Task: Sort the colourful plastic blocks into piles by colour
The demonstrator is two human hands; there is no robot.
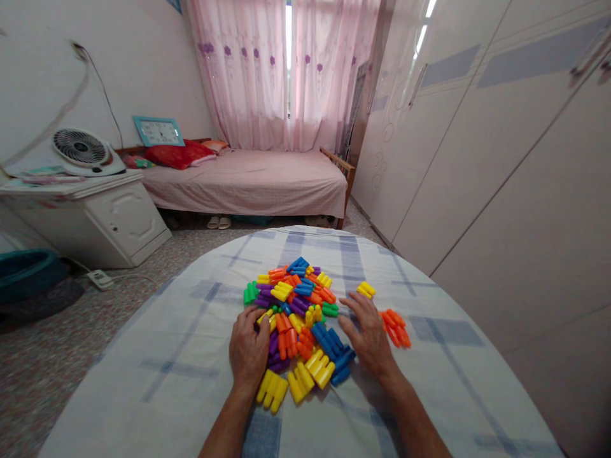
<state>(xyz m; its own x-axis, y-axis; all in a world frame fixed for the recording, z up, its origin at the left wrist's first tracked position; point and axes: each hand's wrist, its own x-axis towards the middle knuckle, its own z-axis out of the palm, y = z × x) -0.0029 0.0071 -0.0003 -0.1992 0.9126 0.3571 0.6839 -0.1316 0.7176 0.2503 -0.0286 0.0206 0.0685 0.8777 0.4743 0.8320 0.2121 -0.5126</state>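
A heap of plastic building pieces (pixel 301 304) in purple, orange, yellow, blue and green lies on the table, each shaped like joined finger-like tubes. My left hand (pixel 249 346) rests against the heap's left side, fingers loosely bent and thumb apart, beside a yellow piece (pixel 272 320). On the right, my right hand (pixel 366 327) is open, its fingers spread toward the heap and nothing in its grasp. Blue pieces (pixel 329 341) lie just left of that hand. Yellow pieces (pixel 272 390) sit at the heap's near edge.
Orange pieces (pixel 396 327) and a yellow piece (pixel 366 289) lie apart, right of the heap. The round table (pixel 181 381) has a checked cloth. Beyond are a bed (pixel 258 181), a cabinet (pixel 119 219) with a fan (pixel 86 151), and a wardrobe (pixel 477 159) on the right.
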